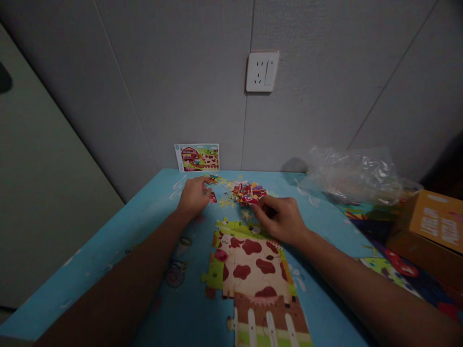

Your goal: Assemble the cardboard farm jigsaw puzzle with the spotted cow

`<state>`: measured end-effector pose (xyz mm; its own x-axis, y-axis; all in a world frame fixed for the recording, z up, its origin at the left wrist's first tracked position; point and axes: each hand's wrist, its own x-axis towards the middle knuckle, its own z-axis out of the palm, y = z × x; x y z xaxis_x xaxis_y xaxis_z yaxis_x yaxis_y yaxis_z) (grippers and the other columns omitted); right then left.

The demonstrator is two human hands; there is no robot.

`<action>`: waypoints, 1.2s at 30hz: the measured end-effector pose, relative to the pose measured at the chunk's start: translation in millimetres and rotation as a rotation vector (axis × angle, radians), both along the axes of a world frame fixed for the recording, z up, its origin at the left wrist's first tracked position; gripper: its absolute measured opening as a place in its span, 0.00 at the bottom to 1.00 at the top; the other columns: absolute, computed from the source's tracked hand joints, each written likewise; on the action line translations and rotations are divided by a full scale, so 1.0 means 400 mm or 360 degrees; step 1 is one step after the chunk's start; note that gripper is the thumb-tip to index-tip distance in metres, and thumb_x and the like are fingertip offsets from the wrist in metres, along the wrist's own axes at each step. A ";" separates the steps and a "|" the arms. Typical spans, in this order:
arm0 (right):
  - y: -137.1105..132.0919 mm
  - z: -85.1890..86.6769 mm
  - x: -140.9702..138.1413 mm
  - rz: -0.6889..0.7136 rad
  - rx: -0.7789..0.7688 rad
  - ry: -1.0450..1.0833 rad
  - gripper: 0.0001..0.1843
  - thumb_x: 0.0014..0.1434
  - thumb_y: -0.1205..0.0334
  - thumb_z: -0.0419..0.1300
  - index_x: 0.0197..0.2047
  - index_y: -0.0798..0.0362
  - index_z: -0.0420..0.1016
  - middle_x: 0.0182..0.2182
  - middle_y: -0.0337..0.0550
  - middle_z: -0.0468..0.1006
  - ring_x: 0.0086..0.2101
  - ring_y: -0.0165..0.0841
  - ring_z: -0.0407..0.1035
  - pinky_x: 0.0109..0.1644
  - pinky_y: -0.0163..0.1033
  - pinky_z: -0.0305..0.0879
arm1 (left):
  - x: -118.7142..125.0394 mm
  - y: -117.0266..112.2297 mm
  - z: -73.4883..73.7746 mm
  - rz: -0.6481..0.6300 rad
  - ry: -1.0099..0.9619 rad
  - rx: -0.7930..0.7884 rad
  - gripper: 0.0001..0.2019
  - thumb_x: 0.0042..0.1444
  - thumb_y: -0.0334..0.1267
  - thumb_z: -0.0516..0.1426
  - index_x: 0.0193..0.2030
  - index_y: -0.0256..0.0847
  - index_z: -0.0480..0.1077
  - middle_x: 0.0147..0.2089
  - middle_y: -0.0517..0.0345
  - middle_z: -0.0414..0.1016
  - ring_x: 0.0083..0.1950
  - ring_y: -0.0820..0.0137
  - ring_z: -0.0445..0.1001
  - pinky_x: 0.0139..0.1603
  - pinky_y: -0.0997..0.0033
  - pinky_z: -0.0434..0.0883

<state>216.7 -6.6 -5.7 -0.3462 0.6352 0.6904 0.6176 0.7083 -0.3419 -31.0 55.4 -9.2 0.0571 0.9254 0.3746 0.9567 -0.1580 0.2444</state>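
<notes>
A partly joined jigsaw puzzle [249,260] of a spotted cow above a white fence lies flat on the blue tablecloth. Beyond it sits a heap of loose puzzle pieces [248,193], mostly red and yellow. My right hand [282,219] is at the heap's near right edge, thumb and index finger pinched on a puzzle piece that the fingers mostly hide. Left of the heap, my left hand [194,196] has thumb and index finger apart. Its index fingertip touches or nearly touches a loose greenish piece [214,179]; a red piece [213,197] lies by the thumb.
A reference picture card [199,158] of a farm scene leans against the grey wall, below a white socket [262,72]. On the right are a crumpled clear plastic bag [356,176] and an orange box [430,231] on a colourful printed surface.
</notes>
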 end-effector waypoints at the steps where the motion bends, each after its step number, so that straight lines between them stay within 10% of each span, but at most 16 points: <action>1: 0.000 0.000 -0.001 -0.0012 -0.0005 0.0009 0.17 0.60 0.60 0.55 0.20 0.53 0.62 0.13 0.32 0.60 0.15 0.22 0.53 0.21 0.31 0.49 | -0.013 0.019 -0.012 0.0028 -0.0115 0.0093 0.16 0.57 0.35 0.54 0.51 0.38 0.72 0.47 0.50 0.78 0.52 0.61 0.73 0.58 0.64 0.63; 4: -0.001 0.001 -0.002 -0.0041 -0.0037 0.0050 0.16 0.60 0.60 0.54 0.21 0.53 0.64 0.13 0.31 0.61 0.15 0.22 0.54 0.21 0.31 0.50 | -0.049 0.070 -0.040 0.0285 -0.0423 0.0047 0.20 0.57 0.37 0.55 0.56 0.34 0.70 0.52 0.47 0.76 0.53 0.61 0.73 0.58 0.63 0.64; 15: 0.027 -0.009 0.009 -0.0414 0.0001 0.0206 0.17 0.59 0.57 0.55 0.21 0.53 0.68 0.13 0.34 0.67 0.15 0.24 0.57 0.22 0.32 0.51 | -0.064 0.061 -0.041 0.0271 -0.0444 0.0052 0.19 0.54 0.35 0.56 0.54 0.37 0.72 0.53 0.49 0.76 0.54 0.61 0.73 0.61 0.61 0.63; 24: 0.083 -0.039 0.001 -0.0578 -0.0088 -0.0186 0.28 0.56 0.48 0.61 0.55 0.55 0.73 0.51 0.56 0.74 0.48 0.47 0.66 0.53 0.52 0.63 | 0.066 -0.066 0.017 -0.0494 -0.0022 0.0278 0.14 0.56 0.35 0.54 0.48 0.39 0.75 0.45 0.50 0.73 0.50 0.59 0.69 0.57 0.58 0.65; 36: 0.098 -0.052 0.034 -0.0419 -0.0198 -0.0251 0.20 0.58 0.60 0.61 0.54 0.54 0.74 0.49 0.54 0.77 0.45 0.45 0.69 0.52 0.53 0.61 | 0.082 -0.076 0.055 -0.0860 0.0165 -0.0269 0.17 0.45 0.24 0.49 0.27 0.42 0.79 0.31 0.58 0.81 0.36 0.67 0.78 0.45 0.68 0.71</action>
